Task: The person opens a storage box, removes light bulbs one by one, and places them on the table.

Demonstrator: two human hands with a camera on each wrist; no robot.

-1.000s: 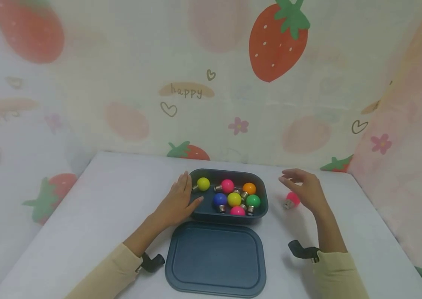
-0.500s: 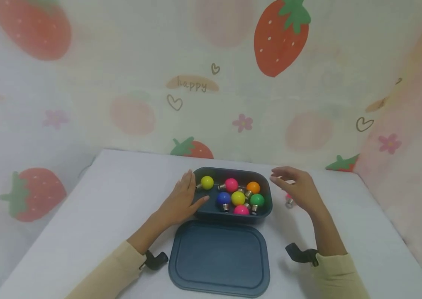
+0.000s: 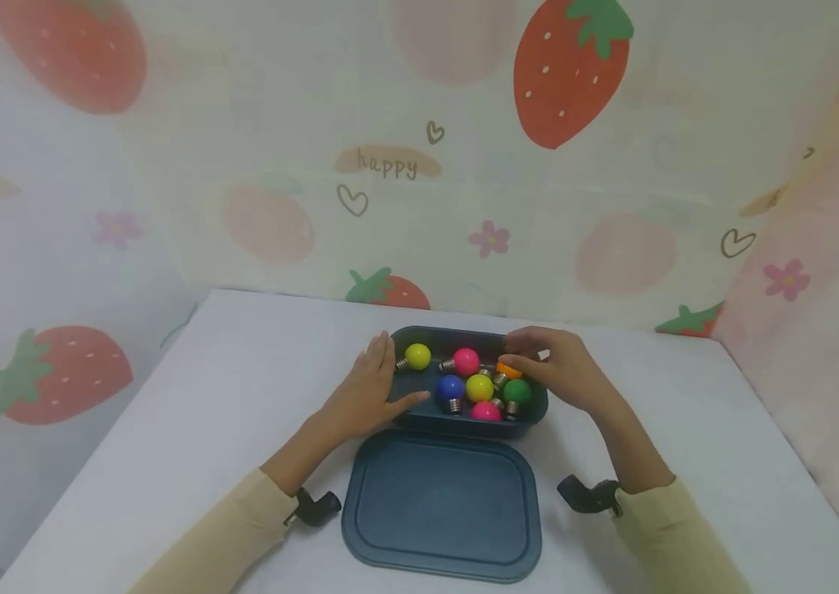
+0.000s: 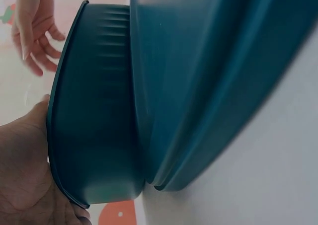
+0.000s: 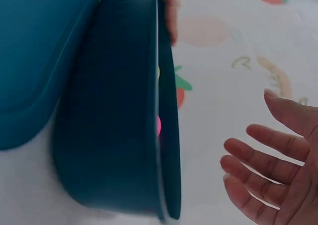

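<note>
The left hand (image 3: 363, 392) is flat, its straight fingers against one end of a dark blue box (image 3: 456, 426), thumb over the rim. The right hand (image 3: 556, 363) hovers at the opposite end, fingers loosely spread, holding nothing. Between the hands, inside the box, lie coloured screw-base bulbs: a yellow bulb (image 3: 417, 356) nearest the left hand, an orange bulb (image 3: 511, 370) partly covered by the right, and pink, blue, yellow and green ones among them. Closer to the person than both hands, a matching lid (image 3: 441, 507) lies on the white desk (image 3: 271, 355). Beyond them rises a strawberry-print backdrop (image 3: 404, 82).
</note>
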